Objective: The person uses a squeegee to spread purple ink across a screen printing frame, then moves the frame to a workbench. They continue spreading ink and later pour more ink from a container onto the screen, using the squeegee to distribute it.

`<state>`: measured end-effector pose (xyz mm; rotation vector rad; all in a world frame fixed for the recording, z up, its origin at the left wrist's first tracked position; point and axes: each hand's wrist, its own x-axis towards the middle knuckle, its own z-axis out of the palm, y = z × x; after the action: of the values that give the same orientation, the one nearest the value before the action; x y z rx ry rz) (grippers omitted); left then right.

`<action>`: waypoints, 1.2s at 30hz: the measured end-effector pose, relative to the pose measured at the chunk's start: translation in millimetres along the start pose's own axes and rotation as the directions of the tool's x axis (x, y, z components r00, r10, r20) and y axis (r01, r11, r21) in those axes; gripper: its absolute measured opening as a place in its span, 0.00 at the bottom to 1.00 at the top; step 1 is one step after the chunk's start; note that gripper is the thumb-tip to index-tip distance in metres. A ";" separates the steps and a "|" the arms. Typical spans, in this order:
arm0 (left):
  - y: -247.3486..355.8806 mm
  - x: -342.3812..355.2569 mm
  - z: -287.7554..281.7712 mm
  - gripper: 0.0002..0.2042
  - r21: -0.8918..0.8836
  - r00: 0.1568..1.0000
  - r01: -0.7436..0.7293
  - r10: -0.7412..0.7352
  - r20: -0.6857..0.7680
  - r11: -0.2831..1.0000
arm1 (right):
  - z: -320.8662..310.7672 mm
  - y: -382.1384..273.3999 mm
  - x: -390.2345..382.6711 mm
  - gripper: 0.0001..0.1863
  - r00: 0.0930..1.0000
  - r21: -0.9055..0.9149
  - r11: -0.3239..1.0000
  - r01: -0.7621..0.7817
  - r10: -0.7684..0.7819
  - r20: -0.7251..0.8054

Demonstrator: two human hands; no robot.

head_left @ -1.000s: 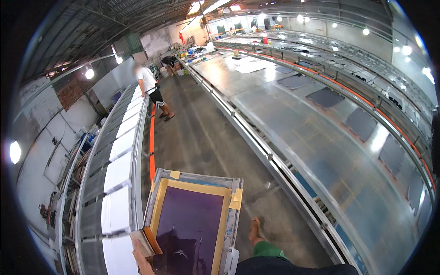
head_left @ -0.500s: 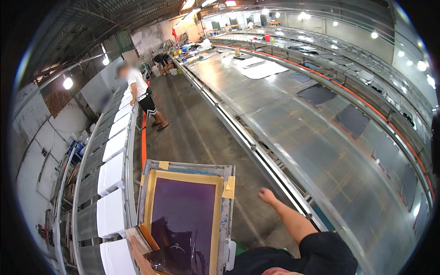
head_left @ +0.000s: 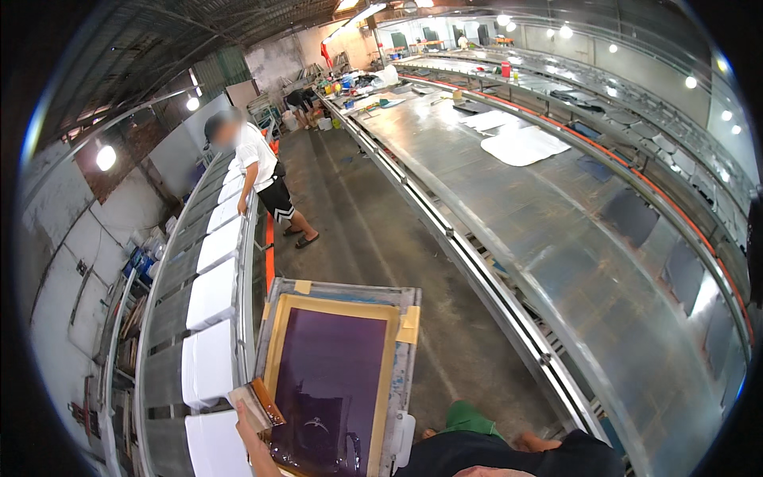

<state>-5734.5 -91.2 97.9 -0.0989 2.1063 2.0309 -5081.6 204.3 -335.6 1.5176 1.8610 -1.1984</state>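
Observation:
My left hand (head_left: 248, 429) is wrapped round a squeegee (head_left: 258, 404) with a wooden grip and an amber, ink-smeared edge. The squeegee lies at the near left side of a screen-printing frame (head_left: 413, 318). Purple mesh (head_left: 326, 350), bordered in yellow tape, fills this frame, and dark wet ink pools at its near end. White cloth pieces (head_left: 208, 374) lie just left of the frame on the long table. Low beside my dark-clothed body, my right hand (head_left: 526, 440) shows only partly, away from the frame; its fingers cannot be made out.
A person (head_left: 258, 163) in a white shirt leans over the left table (head_left: 151, 358) farther up; another person (head_left: 300, 103) bends over at the far end. A concrete aisle (head_left: 350, 215) separates this from a long metal-topped table (head_left: 509, 215) on the right, bearing white and dark sheets.
My right arm has dropped from over the aisle to beside my body. My left hand still grips the squeegee. The frame and surroundings appear shifted right, and the person in white leans farther over the table.

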 end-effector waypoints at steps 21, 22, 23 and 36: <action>50.6 468.2 420.3 0.34 0.070 0.999 -0.006 0.004 0.037 0.998 | -458.3 -719.1 456.5 0.17 0.771 0.366 0.679 0.637 -0.572 -0.280; 45.9 494.0 434.3 0.33 0.052 1.000 -0.015 0.014 0.026 0.999 | -483.3 -757.3 467.5 0.17 0.702 0.402 0.584 0.705 -0.653 -0.283; 45.1 521.1 448.5 0.33 0.035 0.999 -0.030 0.030 0.014 0.999 | -499.4 -788.9 479.0 0.18 0.671 0.449 0.528 0.721 -0.694 -0.260; 129.1 882.9 752.0 0.38 0.103 0.987 0.006 -0.023 0.161 0.995 | -581.4 -920.3 528.8 0.16 0.801 0.574 0.622 0.533 -0.589 -0.106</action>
<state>-6540.5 749.9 29.3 0.0653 2.0968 1.8511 -6001.0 966.2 -138.8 1.0953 2.0915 -2.2716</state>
